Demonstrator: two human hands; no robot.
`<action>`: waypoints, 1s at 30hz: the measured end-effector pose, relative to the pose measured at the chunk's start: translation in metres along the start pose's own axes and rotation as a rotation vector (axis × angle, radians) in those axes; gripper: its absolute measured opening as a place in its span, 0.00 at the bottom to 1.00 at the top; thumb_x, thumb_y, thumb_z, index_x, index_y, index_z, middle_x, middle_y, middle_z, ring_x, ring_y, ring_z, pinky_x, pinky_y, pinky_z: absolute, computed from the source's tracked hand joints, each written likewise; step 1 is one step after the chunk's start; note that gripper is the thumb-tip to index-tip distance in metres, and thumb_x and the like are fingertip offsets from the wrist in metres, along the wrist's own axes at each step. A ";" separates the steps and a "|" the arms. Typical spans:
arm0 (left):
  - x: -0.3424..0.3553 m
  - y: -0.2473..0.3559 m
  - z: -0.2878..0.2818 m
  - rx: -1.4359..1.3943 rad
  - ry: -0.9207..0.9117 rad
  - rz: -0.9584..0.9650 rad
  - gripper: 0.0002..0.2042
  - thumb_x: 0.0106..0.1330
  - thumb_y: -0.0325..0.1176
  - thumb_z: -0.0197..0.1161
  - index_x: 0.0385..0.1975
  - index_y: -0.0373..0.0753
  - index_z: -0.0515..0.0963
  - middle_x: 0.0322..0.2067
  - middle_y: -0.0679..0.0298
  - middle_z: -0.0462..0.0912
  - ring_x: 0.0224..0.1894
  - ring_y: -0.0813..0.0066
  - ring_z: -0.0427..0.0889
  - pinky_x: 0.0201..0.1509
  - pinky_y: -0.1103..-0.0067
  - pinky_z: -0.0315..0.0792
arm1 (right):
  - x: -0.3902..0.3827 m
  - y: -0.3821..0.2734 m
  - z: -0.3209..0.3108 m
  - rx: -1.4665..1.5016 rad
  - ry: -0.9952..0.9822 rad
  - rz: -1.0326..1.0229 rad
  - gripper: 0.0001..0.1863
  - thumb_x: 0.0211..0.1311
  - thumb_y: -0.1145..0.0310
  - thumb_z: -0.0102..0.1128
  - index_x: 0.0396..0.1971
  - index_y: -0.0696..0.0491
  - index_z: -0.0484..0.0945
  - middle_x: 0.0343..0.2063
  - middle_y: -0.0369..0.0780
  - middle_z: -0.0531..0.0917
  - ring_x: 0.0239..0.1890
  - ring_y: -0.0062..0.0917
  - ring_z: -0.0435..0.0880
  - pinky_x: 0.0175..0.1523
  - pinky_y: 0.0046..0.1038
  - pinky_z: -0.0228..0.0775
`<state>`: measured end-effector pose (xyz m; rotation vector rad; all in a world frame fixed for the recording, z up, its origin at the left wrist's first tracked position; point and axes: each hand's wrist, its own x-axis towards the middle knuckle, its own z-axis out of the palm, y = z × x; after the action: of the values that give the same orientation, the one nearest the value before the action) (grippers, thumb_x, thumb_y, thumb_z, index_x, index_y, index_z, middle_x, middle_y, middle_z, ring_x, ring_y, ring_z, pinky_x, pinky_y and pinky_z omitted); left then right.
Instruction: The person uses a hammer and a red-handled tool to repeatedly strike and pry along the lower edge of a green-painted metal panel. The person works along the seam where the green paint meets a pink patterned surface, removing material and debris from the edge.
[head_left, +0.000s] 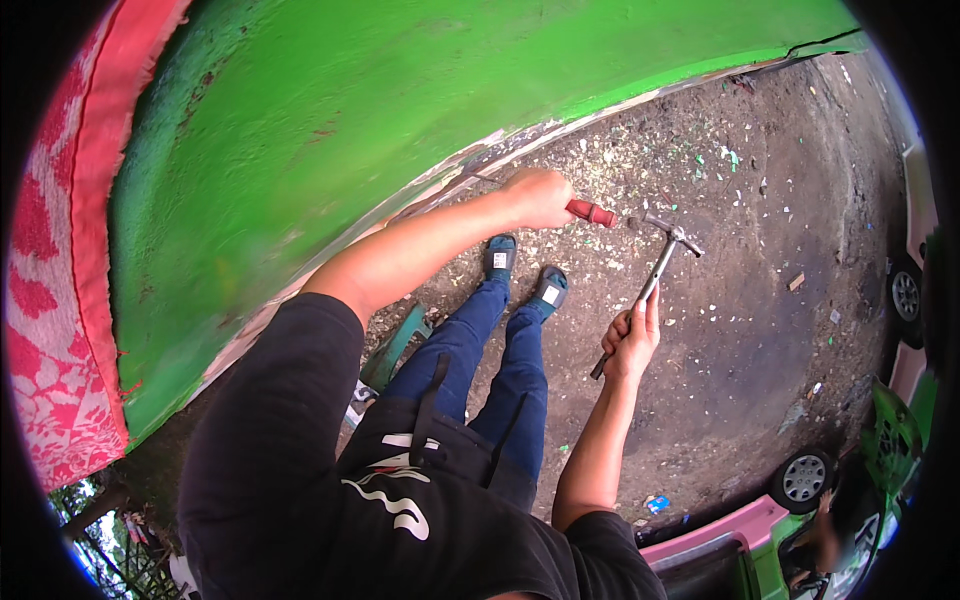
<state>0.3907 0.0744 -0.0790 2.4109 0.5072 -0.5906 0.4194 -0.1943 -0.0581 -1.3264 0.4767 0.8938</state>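
Note:
My left hand [540,197] is closed around a red-handled chisel [592,213], its thin metal shaft pointing left at the lower edge of a green painted panel [340,110]. The tip of the shaft is hard to make out against that edge. In my right hand [632,342] I grip a hammer [657,262] by its dark lower handle. The metal hammer head is raised just right of the chisel's butt end, with a small gap that looks apart from it. Along the panel's lower edge the paint is broken and brownish.
Pale chips litter the dirt floor [740,330] around my sandalled feet. A green object [393,350] lies beside my leg. At the right stand pink and green vehicle parts [715,530] with a wheel [802,478], and another person crouches there. A red patterned cloth [60,300] hangs at the left.

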 end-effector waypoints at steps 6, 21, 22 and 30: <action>-0.001 -0.002 -0.004 -0.035 -0.001 -0.008 0.06 0.47 0.35 0.59 0.20 0.43 0.81 0.20 0.53 0.81 0.26 0.54 0.82 0.33 0.62 0.74 | -0.007 0.003 -0.005 -0.002 0.025 0.016 0.25 0.73 0.65 0.44 0.68 0.39 0.57 0.15 0.28 0.59 0.11 0.10 0.55 0.12 0.15 0.46; 0.003 -0.020 0.010 -0.004 0.015 0.013 0.07 0.47 0.35 0.59 0.20 0.41 0.82 0.20 0.51 0.80 0.27 0.53 0.82 0.36 0.63 0.75 | -0.016 0.016 -0.011 0.032 0.028 0.028 0.25 0.73 0.64 0.44 0.68 0.39 0.56 0.15 0.28 0.60 0.11 0.10 0.55 0.12 0.15 0.47; 0.003 -0.020 0.010 -0.005 0.017 0.015 0.07 0.47 0.35 0.59 0.20 0.41 0.82 0.20 0.51 0.80 0.27 0.53 0.82 0.36 0.63 0.75 | -0.018 0.016 -0.011 0.024 0.029 0.027 0.26 0.73 0.65 0.44 0.68 0.40 0.56 0.15 0.28 0.60 0.11 0.10 0.55 0.12 0.15 0.47; 0.003 -0.020 0.005 -0.049 0.034 -0.002 0.07 0.47 0.35 0.59 0.20 0.41 0.81 0.19 0.51 0.80 0.26 0.52 0.82 0.34 0.62 0.75 | -0.023 0.006 0.009 0.132 0.194 -0.254 0.26 0.73 0.66 0.43 0.69 0.39 0.55 0.15 0.29 0.59 0.12 0.10 0.57 0.12 0.14 0.48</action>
<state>0.3818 0.0871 -0.0934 2.3775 0.5329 -0.5322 0.3993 -0.1918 -0.0424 -1.3235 0.4959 0.5180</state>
